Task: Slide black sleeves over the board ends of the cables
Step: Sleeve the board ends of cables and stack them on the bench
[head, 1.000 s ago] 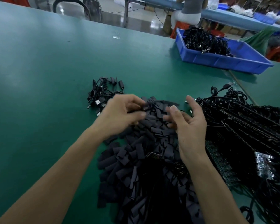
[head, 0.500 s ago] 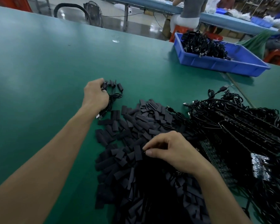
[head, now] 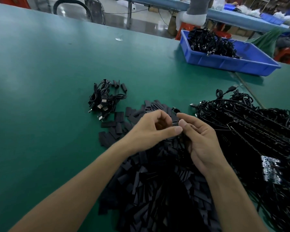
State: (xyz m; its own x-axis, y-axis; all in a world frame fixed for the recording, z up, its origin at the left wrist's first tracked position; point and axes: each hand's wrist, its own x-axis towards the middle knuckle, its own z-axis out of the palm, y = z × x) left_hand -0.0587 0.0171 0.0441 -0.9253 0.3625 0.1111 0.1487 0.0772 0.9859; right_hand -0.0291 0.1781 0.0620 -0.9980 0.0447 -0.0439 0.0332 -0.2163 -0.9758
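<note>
A heap of flat black sleeves (head: 157,185) covers the green table (head: 49,97) in front of me. Above its far part my two hands meet. My right hand (head: 200,141) grips a black cable, whose USB plug (head: 175,109) sticks up past its fingertips. The cable's small board end (head: 175,123) shows between the hands. My left hand (head: 150,129) pinches that board end with thumb and curled fingers. Whether a sleeve sits on it I cannot tell.
A small bundle of cables (head: 104,101) lies to the left of the heap. A big tangle of cables with bare boards (head: 251,131) fills the right side. At the back right stands a blue bin (head: 233,64) holding more cables. A person sits at another bench behind.
My left hand has come back from the small bundle at the left to the middle. My right hand has lifted off the sleeve heap with a cable, and the hands now meet.
</note>
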